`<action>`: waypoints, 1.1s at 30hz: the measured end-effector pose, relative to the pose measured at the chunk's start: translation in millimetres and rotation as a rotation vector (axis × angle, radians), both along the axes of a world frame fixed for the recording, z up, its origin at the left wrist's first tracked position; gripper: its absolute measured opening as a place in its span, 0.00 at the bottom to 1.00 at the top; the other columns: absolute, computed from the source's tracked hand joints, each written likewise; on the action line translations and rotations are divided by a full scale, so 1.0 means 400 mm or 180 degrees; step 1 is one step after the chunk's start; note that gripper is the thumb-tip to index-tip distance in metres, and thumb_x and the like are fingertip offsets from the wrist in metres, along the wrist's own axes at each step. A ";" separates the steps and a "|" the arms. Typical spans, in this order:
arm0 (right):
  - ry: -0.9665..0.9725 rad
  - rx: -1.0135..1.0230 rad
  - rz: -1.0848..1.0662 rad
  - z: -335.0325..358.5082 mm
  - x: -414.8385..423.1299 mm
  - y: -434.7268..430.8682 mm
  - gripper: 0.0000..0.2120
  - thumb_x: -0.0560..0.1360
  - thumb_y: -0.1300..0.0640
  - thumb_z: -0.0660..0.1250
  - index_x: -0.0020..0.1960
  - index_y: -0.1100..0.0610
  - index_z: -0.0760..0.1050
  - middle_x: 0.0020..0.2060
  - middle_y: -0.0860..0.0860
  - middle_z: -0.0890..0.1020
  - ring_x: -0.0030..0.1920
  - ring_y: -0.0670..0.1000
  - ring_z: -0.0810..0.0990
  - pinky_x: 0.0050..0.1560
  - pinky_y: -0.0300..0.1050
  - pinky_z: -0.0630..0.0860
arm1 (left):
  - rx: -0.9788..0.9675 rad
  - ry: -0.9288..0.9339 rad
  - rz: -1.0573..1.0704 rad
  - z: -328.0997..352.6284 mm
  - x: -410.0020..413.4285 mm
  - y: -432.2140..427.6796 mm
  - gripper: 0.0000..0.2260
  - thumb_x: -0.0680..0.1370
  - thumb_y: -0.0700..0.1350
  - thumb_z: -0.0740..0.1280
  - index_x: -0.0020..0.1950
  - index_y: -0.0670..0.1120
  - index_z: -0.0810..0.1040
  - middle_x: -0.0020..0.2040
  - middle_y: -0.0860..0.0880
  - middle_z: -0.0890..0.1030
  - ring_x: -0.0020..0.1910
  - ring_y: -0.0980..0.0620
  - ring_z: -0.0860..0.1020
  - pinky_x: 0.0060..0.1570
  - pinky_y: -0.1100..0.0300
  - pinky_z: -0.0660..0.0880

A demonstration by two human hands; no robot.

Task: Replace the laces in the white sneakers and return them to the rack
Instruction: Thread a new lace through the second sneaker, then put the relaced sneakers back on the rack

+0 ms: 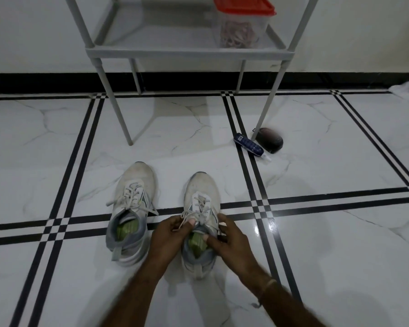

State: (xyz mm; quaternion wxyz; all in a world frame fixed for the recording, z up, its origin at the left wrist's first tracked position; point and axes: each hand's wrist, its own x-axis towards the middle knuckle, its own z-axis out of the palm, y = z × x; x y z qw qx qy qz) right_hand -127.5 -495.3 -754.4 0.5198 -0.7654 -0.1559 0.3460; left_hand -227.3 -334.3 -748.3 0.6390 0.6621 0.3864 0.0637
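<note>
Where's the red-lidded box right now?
Head view, top, right of centre: the box sits at the right end of the rack shelf, just inside its right front post.

White sneakers (135, 185), laced, upright, side by side

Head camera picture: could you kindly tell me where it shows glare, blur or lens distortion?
In the head view, a glare patch sits on the glossy floor beside the right sneaker; the forearms at the bottom edge are blurred; the rack legs splay from wide-angle distortion.
</note>
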 end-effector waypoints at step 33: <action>0.1022 0.0262 -0.0111 0.021 0.001 0.191 0.14 0.78 0.49 0.72 0.63 0.48 0.79 0.56 0.48 0.86 0.58 0.50 0.84 0.60 0.49 0.81 | -0.0633 0.0269 0.1874 0.024 -0.153 0.142 0.19 0.71 0.51 0.79 0.49 0.44 0.74 0.44 0.46 0.81 0.39 0.50 0.77 0.38 0.56 0.71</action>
